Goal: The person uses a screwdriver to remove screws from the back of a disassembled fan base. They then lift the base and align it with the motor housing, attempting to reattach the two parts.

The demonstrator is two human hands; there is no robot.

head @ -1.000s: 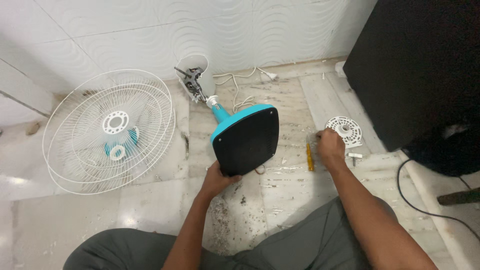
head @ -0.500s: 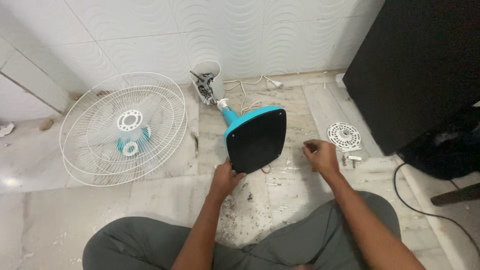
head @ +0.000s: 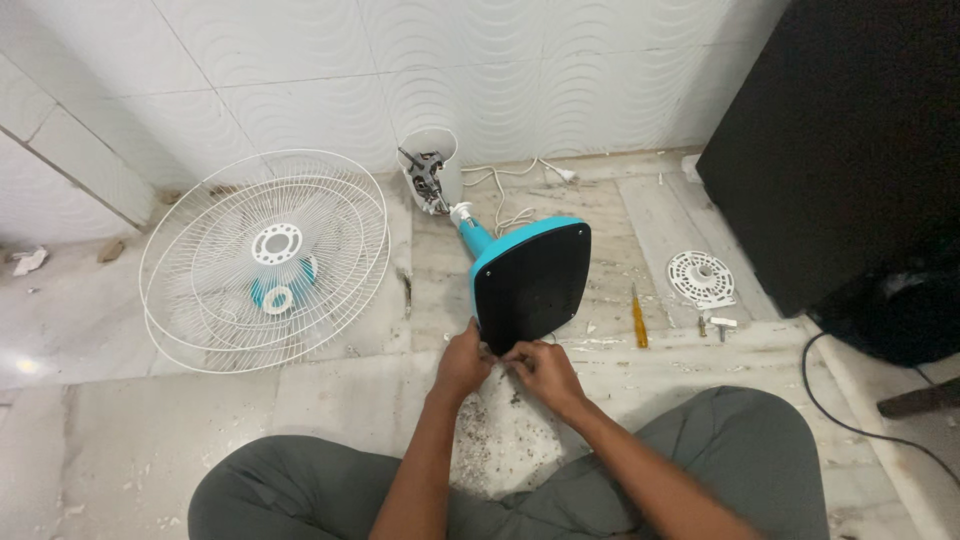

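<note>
A fan base [head: 530, 285], blue with a black underside, stood tipped on edge on the floor [head: 330, 410] as the left hand [head: 463, 362] and right hand [head: 540, 372] pinched its near lower corner, steadying it. A yellow screwdriver [head: 637, 317] lay right, white fan guards [head: 265, 260] left.

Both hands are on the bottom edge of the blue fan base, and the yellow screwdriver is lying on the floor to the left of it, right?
Not quite. The head view shows both hands, left and right, at the fan base, but the yellow screwdriver lies to its right.
</note>
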